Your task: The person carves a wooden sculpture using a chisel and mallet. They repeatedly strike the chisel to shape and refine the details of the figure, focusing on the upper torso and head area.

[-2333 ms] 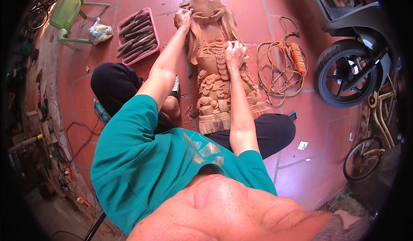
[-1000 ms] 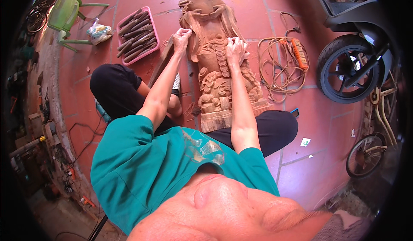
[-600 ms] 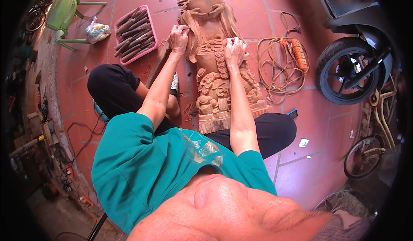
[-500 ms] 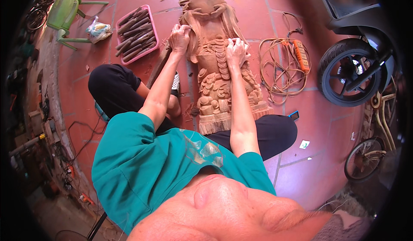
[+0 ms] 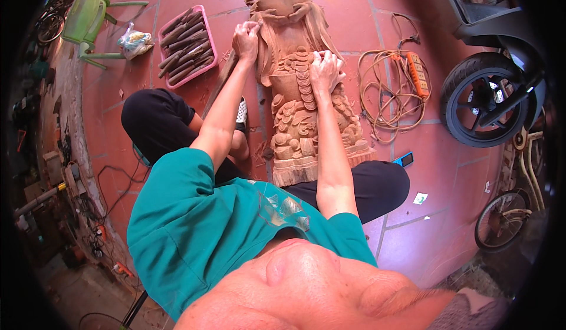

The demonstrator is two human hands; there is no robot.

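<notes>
A carved wooden statue lies on its back between my legs, its base toward me and its upper end far off. Draped folds and joined hands are cut into its upper part, with scrolls and layered shapes lower down. At the statue's upper left edge is my left hand, its fingers pinched together against the carved drapery. My right hand rests closed on the right side of the statue's middle, fingers curled. Whatever either hand may grip is too small or hidden to make out.
A pink tray full of dark-handled tools stands at the left, near a plastic bag and a green chair. Right of the statue lie a coiled cable and an orange power strip, near a motorbike wheel.
My left hand has slid a little farther up along the statue's left edge. The right hand stays nearly in place, still closed. The view has shifted slightly.
</notes>
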